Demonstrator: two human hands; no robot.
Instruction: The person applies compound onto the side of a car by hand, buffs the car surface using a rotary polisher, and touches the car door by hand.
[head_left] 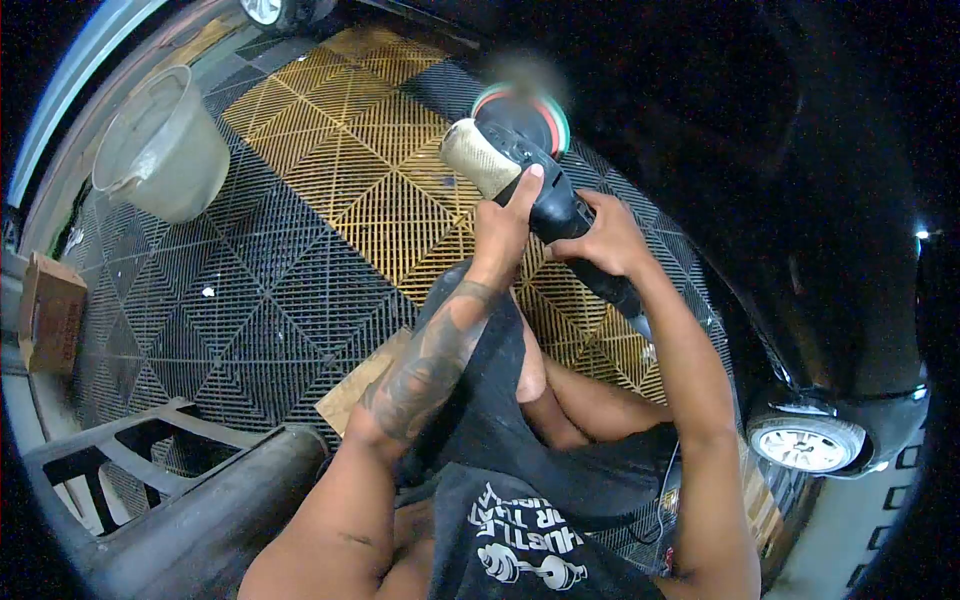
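Both of my hands are on a black car polisher [553,203]. My left hand [507,218] is closed near its front end, just behind a pale, textured cover [480,158], with the thumb lying along the housing. Further back, my right hand [608,238] wraps around the body by the rear handle. The round polishing pad [562,125], edged in green and red, faces the dark car panel [660,110]. Whether the pad touches the panel I cannot tell, as that area is dark and blurred.
A translucent bucket [170,150] stands on the black and yellow slatted floor [330,170] at left. Near it are a cardboard box [55,315] and a dark grey frame-like part [190,490]. The car's wheel [805,443] is at lower right. A cord [665,490] runs beside my leg.
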